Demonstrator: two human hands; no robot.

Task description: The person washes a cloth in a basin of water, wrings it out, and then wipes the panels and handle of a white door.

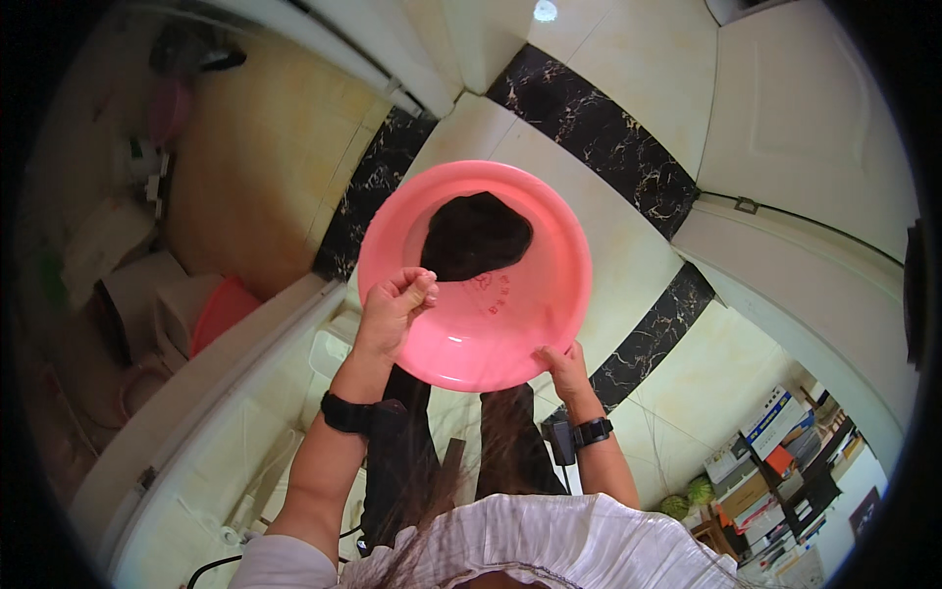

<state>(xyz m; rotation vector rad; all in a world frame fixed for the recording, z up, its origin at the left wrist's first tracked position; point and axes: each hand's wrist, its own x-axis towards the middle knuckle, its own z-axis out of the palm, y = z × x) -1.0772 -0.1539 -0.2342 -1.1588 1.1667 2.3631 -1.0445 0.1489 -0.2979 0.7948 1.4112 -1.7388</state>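
A round pink plastic basin (471, 361) is held up in front of me, with a dark piece of cloth (478, 235) inside it towards the far side. My right hand (565, 367) grips the near right rim, its thumb lying over the edge. Above the left side of the basin is my left hand (401, 300), fingers curled together and looking wet. Its fingertips meet the near left edge of the cloth in the picture, but I cannot tell whether they pinch it. Red printed marks show on the basin's bottom.
Black marble strips (589, 125) cross the pale tiled floor. An open white door (795, 110) stands to the right. Through the left doorway is a room with a red basin (224, 313). Stacked boxes (765, 420) and watermelons (684, 501) are at the lower right.
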